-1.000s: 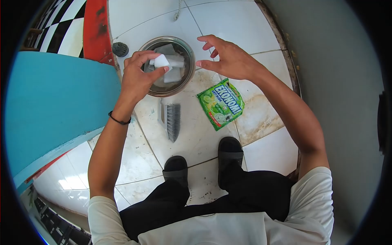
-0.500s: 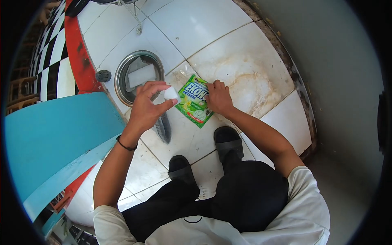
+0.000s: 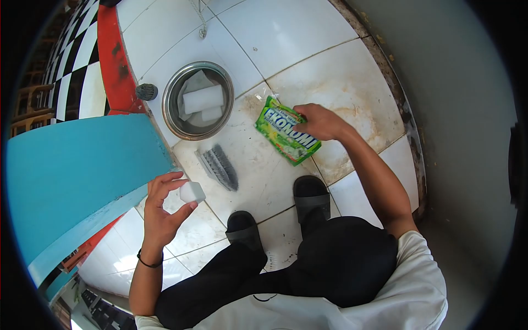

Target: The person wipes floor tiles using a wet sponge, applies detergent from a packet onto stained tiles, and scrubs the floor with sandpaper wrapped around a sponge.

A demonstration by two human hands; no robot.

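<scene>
My left hand (image 3: 163,212) pinches a small white block (image 3: 192,192) between thumb and fingers, low at the left. Farther right, my right hand (image 3: 322,122) grips the upper right edge of a green Ekonomi packet (image 3: 287,132). A round metal bowl (image 3: 227,121) stands on the tiles beyond my left hand, with white pieces (image 3: 202,99) inside it. Between the bowl and my feet lies a brush (image 3: 220,167) with grey bristles.
A dark round scrubber (image 3: 147,92) sits left of the bowl by the red edge (image 3: 116,66). The blue surface (image 3: 88,159) is at the left, a grey wall (image 3: 456,132) at the right. My sandalled feet (image 3: 311,195) are near the brush.
My left hand has moved from over the bowl down and left, still holding the white block. My right hand, empty and open earlier, has come down to the green packet and taken hold of it.
</scene>
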